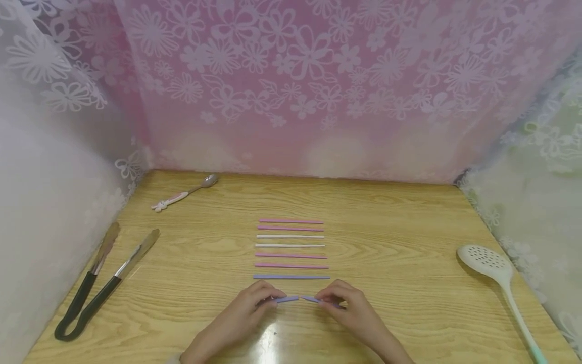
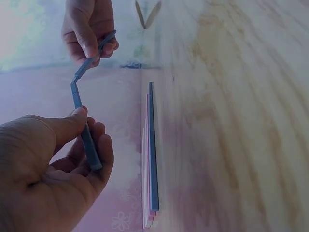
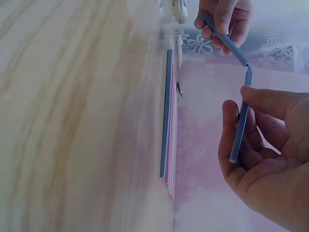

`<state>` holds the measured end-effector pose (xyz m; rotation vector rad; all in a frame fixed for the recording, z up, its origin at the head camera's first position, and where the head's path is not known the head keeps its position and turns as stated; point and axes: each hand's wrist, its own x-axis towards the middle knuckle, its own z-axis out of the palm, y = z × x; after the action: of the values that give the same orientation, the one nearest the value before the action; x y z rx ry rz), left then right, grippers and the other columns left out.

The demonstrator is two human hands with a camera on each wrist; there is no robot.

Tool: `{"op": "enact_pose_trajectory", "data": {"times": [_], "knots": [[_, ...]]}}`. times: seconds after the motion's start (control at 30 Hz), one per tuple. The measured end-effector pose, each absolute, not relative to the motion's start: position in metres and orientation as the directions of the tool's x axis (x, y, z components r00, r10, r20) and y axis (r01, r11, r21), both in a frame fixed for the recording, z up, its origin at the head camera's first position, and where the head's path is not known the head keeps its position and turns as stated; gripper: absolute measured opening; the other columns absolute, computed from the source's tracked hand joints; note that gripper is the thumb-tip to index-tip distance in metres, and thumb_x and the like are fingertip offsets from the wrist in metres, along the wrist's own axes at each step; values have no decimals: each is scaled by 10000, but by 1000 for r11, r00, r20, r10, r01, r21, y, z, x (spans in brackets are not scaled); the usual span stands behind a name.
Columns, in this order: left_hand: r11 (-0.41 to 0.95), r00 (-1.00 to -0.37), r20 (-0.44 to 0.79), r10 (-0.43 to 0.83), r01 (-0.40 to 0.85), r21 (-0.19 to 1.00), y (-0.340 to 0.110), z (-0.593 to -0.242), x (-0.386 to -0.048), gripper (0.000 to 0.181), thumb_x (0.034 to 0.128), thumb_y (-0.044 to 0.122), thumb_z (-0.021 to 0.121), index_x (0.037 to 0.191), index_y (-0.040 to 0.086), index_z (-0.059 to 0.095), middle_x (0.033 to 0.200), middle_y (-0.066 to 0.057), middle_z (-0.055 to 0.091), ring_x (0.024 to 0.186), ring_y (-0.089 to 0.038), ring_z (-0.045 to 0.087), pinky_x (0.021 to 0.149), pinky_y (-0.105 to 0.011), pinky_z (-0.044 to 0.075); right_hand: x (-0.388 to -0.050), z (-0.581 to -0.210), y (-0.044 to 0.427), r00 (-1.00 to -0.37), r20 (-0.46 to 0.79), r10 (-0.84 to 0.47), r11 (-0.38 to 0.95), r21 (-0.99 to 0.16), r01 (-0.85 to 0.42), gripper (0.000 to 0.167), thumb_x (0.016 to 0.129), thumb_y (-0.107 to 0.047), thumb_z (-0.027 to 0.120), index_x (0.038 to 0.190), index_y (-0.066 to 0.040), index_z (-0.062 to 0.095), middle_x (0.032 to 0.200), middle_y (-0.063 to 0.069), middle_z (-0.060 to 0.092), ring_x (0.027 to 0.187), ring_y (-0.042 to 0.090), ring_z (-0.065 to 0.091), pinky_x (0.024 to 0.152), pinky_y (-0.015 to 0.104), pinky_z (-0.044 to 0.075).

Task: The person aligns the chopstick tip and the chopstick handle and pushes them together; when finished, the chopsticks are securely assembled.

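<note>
Above the table's near side, my left hand point(image 1: 247, 307) pinches a blue chopstick half point(image 1: 288, 299) between thumb and fingers. Opposite it, my right hand point(image 1: 352, 305) grips a second blue chopstick half point(image 1: 310, 299), whose narrow end points at the first. The two ends are very close and meet at an angle in the wrist views; whether they touch I cannot tell. Just beyond the hands lies a whole blue chopstick point(image 1: 291, 277). Behind it, pink chopsticks point(image 1: 291, 266) and white chopsticks point(image 1: 291, 245) lie crosswise in a parallel row.
Metal tongs point(image 1: 93, 298) with black handles lie spread at the left. A spoon point(image 1: 184, 194) with a rabbit-shaped handle end is at the back left. On the right rests a white slotted spoon point(image 1: 486, 260). Flowered curtains point(image 1: 300, 101) enclose the wooden table point(image 1: 391, 222) at the back and sides.
</note>
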<state>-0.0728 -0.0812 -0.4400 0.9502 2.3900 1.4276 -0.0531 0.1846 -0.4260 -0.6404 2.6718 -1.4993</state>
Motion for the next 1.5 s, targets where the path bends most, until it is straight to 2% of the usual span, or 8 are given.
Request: {"op": "enact_pose_trajectory", "data": {"times": [0.3, 0.47, 0.63, 0.9, 1.2, 1.5], "knots": [[306, -769, 149, 621, 413, 858, -81, -440, -74, 208, 983, 141, 513, 1164, 120, 615, 1071, 9, 602, 959, -80, 557, 869, -226, 490, -51, -421, 182, -908, 202, -366, 442, -821, -361, 79, 866, -102, 685, 940, -84, 705, 868, -13, 619, 768, 18, 554, 671, 219, 520], [297, -757, 182, 628, 449, 843, -81, -441, -74, 213, 980, 132, 517, 1165, 102, 619, 1067, 24, 599, 950, -84, 558, 850, -232, 497, -51, -421, 182, -906, 228, -357, 464, -799, -384, 91, 840, -67, 700, 927, -88, 715, 861, -16, 609, 738, 1, 517, 607, 204, 489], [298, -742, 224, 631, 499, 814, -81, -439, -74, 248, 993, 195, 497, 1170, 79, 626, 1088, 41, 588, 942, -57, 548, 823, -228, 503, -51, -420, 180, -911, 242, -332, 487, -784, -386, 97, 819, -65, 718, 913, -89, 720, 877, -21, 620, 710, -8, 486, 570, 192, 481], [290, -752, 201, 628, 466, 836, -78, -432, -73, 293, 997, 244, 483, 1169, 63, 636, 1037, 33, 572, 876, -43, 521, 772, -206, 498, -52, -420, 175, -922, 229, -312, 495, -789, -363, 86, 831, -122, 717, 910, -88, 720, 828, -25, 628, 610, -25, 394, 498, 176, 406], [293, -769, 248, 590, 490, 821, -76, -424, -72, 280, 987, 222, 501, 1118, 36, 665, 987, 30, 538, 812, -13, 458, 691, -181, 486, -52, -417, 172, -867, 400, -296, 472, -728, -497, 106, 790, -34, 729, 878, -93, 716, 806, -67, 610, 606, -26, 376, 486, 167, 381], [233, -697, 425, 577, 640, 732, -78, -424, -72, 180, 949, 67, 559, 1061, -12, 675, 972, -8, 539, 752, 33, 454, 602, -149, 485, -50, -407, 168, -794, 507, -336, 427, -669, -609, 196, 749, 48, 739, 893, -82, 709, 817, -32, 608, 611, 2, 386, 491, 148, 378]]}}
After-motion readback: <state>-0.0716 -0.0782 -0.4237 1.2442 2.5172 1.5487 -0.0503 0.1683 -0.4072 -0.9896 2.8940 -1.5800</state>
